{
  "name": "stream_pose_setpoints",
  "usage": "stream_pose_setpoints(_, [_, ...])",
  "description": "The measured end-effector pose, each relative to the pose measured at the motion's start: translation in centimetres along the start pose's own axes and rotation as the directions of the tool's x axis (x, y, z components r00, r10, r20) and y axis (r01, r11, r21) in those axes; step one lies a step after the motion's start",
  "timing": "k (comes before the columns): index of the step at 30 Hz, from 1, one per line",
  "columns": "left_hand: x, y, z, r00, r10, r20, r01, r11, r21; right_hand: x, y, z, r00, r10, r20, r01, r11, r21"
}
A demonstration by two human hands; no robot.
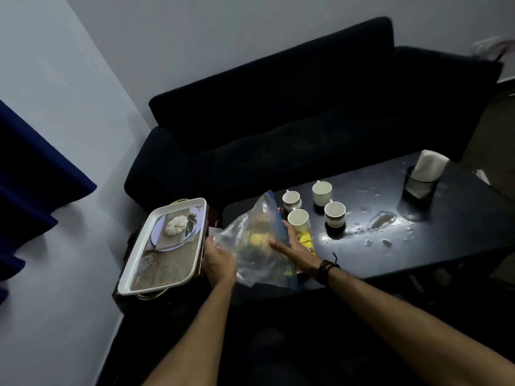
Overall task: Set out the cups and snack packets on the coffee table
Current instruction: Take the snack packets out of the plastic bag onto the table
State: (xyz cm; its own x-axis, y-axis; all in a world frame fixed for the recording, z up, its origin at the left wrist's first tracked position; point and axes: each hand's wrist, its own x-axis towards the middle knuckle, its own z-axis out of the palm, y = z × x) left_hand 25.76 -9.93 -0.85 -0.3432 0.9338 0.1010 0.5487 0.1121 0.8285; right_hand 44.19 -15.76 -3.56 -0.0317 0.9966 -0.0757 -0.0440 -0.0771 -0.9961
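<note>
cups point(312, 203) crowd table's point(434, 235) left, centre free, holder point(420, 185) far right

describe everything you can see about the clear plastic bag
The clear plastic bag is a thin, crinkled, see-through zip-type bag with a blue strip along its far edge. It stands loosely upright at the near left corner of the dark coffee table, in front of four white cups. The left hand grips its left side; the right hand presses its right side. Blurred yellowish contents show inside.
</note>
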Motion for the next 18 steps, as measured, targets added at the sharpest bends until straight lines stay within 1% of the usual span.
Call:
stream_pose_setpoints(1, [-0.5, 1.1, 0.6, 0.999, 0.032, 0.026, -0.032, 0.999, -0.026, -0.1, -0.4, -0.1, 1.000, 0.006, 0.012, -0.005, 1.000, -0.012])
stream_pose_setpoints(2, [-1.2, 2.1, 1.3, 0.996, 0.061, 0.061, -0.058, 0.997, -0.058, -0.1, -0.7, -0.2, 1.000, -0.003, -0.005, 0.003, 1.000, -0.026])
stream_pose_setpoints(4, [-3.0, 4.4, 2.9, 0.976, 0.113, 0.187, -0.092, 0.989, -0.115, 0.0, -1.2, -0.9, 0.996, -0.029, -0.084, 0.027, 0.999, -0.016])
stream_pose_setpoints(6, [-4.9, 6.3, 4.4, 0.921, 0.181, 0.344, -0.112, 0.971, -0.212, -0.2, -2.2, -1.6, 0.989, -0.010, -0.147, 0.027, 0.992, 0.120])
stream_pose_setpoints(8, [-6.6, 8.1, 5.8, 0.854, 0.228, 0.467, -0.058, 0.935, -0.349, -0.7, -3.0, -3.1, 0.982, 0.022, -0.187, 0.027, 0.966, 0.256])
stream_pose_setpoints(10, [-7.4, 9.3, 6.7, 0.802, 0.266, 0.535, -0.006, 0.899, -0.438, -1.4, -3.5, -4.7, 0.974, 0.027, -0.224, 0.041, 0.955, 0.294])
stream_pose_setpoints(11, [-8.1, 9.8, 7.1, 0.787, 0.301, 0.538, -0.020, 0.885, -0.466, -2.0, -3.6, -5.8, 0.963, 0.012, -0.268, 0.067, 0.957, 0.283])
stream_pose_setpoints(12, [-8.7, 10.0, 7.5, 0.790, 0.345, 0.507, -0.071, 0.873, -0.483, -2.5, -3.7, -6.7, 0.946, 0.002, -0.323, 0.094, 0.955, 0.281])
stream_pose_setpoints(14, [-10.2, 10.6, 8.4, 0.819, 0.451, 0.355, -0.265, 0.846, -0.463, -3.7, -4.2, -9.0, 0.890, 0.008, -0.457, 0.152, 0.938, 0.312])
stream_pose_setpoints(15, [-10.9, 11.1, 8.8, 0.831, 0.482, 0.278, -0.347, 0.839, -0.419, -4.1, -4.5, -10.2, 0.859, 0.022, -0.511, 0.184, 0.919, 0.349])
stream_pose_setpoints(16, [-11.6, 11.5, 9.1, 0.855, 0.474, 0.211, -0.380, 0.849, -0.367, -4.5, -4.9, -11.4, 0.835, 0.048, -0.548, 0.211, 0.892, 0.399])
stream_pose_setpoints(17, [-12.1, 11.8, 9.4, 0.886, 0.424, 0.190, -0.347, 0.876, -0.336, -4.9, -5.2, -12.5, 0.821, 0.084, -0.564, 0.225, 0.861, 0.456])
stream_pose_setpoints(18, [-12.6, 12.2, 9.8, 0.904, 0.357, 0.235, -0.268, 0.902, -0.338, -5.3, -5.4, -13.7, 0.818, 0.119, -0.563, 0.228, 0.831, 0.507])
